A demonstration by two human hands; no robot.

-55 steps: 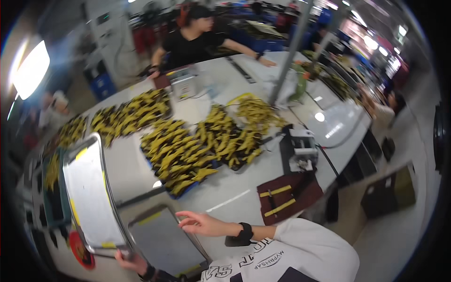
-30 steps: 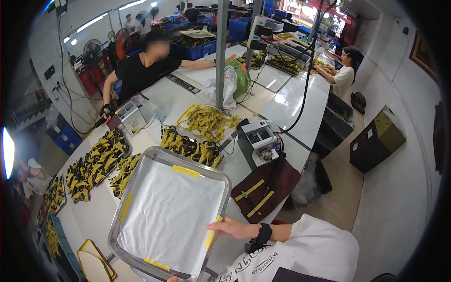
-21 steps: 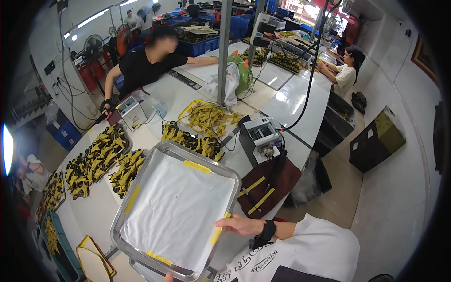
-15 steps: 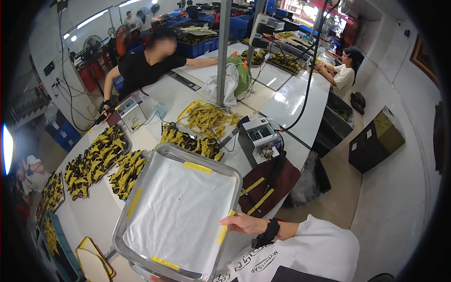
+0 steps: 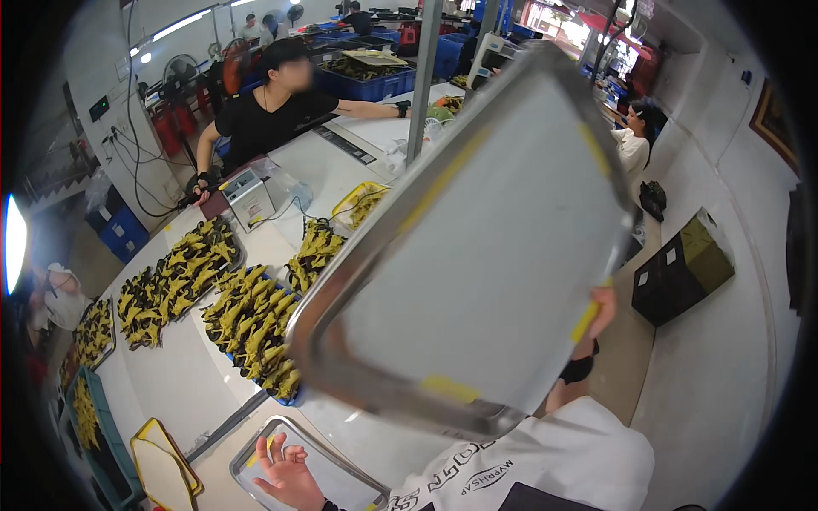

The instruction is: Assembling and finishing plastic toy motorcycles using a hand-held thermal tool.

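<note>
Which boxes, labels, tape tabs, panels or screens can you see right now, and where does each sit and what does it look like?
Cardboard box: floor at right, olive-brown, small white labels on its side.
Tape tabs: yellow strips on rim of metal tray raised by right hand.
Small machine: on white table beyond the yellow-black pieces, grey-white box.
Wall panel: left wall, small and dark.
Left hand: on second lower tray.

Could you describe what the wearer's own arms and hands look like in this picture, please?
Both hands are bare, without gloves. The right hand shows a black band at the wrist, and the arm above it is covered by a white sleeve with dark printed lettering. The left hand has a dark band at its wrist, at the picture's lower edge.
</note>
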